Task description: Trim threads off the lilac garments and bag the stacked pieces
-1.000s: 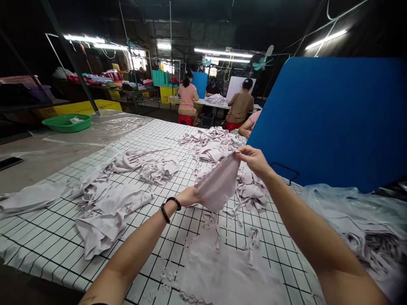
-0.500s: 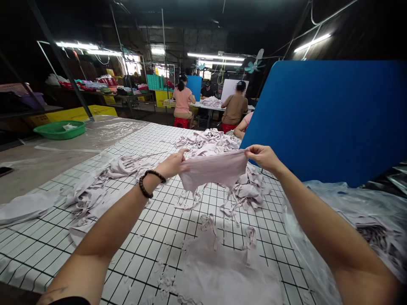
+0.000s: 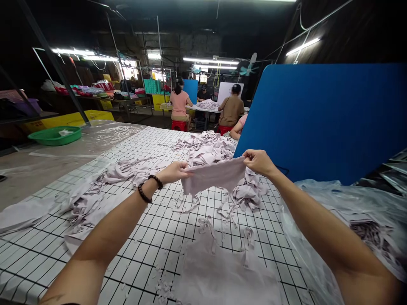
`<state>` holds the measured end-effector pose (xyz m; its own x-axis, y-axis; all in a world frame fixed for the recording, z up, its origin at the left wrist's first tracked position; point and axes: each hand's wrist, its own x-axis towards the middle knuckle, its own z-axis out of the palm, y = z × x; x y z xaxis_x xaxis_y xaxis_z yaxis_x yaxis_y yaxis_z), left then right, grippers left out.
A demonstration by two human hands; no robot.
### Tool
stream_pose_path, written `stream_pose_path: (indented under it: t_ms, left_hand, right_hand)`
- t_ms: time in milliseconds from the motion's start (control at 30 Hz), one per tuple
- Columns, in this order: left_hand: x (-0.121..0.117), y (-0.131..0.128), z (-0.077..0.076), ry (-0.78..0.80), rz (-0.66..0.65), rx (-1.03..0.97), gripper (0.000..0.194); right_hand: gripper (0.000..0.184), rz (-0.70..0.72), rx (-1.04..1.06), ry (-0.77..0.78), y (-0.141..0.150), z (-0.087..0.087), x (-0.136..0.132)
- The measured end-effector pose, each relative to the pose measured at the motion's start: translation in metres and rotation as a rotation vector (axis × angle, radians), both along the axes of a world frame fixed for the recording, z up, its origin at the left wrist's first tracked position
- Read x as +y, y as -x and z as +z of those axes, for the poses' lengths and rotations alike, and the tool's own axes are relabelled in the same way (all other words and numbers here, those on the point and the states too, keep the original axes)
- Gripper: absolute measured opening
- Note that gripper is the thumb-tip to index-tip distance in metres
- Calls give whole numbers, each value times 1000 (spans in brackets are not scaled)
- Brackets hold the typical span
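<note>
Lilac cloth (image 3: 214, 177) taut between raised hands (image 3: 174, 171)

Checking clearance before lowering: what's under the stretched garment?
Under the garment held by the left hand and right hand: grid table, loose straps. Pile behind is partly covered.

Pale lilac cloth piece (image 3: 214, 176), stretched aloft

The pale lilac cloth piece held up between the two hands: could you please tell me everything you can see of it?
The cloth piece is a thin, soft-looking pale lilac fabric, plain and unprinted. It is stretched roughly level in the air above the grid-patterned table, its top edge taut. The left hand pinches one end and the right hand the other. Its lower edge sags unevenly, with narrow strips dangling below. Nothing else touches it.
</note>
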<state>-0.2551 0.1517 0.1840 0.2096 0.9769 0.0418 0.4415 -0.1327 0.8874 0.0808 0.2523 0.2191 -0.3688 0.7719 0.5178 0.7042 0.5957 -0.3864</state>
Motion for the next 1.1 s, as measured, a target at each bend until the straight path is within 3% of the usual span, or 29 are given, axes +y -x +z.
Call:
stream_pose_path:
  t_ms: [100, 233, 333, 567, 767, 933, 1000, 1100]
  left_hand:
    - [-6, -4, -6, 175, -35, -291, 43]
    - [-14, -9, -10, 275, -43, -431, 49]
    - [-18, -11, -12, 296, -18, -508, 48]
    - [-21, -16, -18, 259, -15, -657, 38]
    - [-18, -22, -27, 155, 104, -568, 39]
    - [5, -20, -35, 34, 256, -315, 42]
    - [21, -20, -31, -22, 322, -251, 43]
    - [46, -28, -15, -86, 359, -221, 41]
  right_hand:
    - [19, -3, 24, 79, -5, -5, 2]
    - [19, 18, 128, 284, -9, -13, 5]
    - [18, 40, 177, 386, -11, -19, 7]
    - [13, 46, 256, 460, -16, -30, 8]
    - [11, -3, 257, 570, -21, -35, 2]
    - [3, 4, 297, 824, -35, -31, 3]
    - [2, 19, 300, 891, -43, -27, 6]
    - [9, -44, 374, 819, -56, -16, 12]
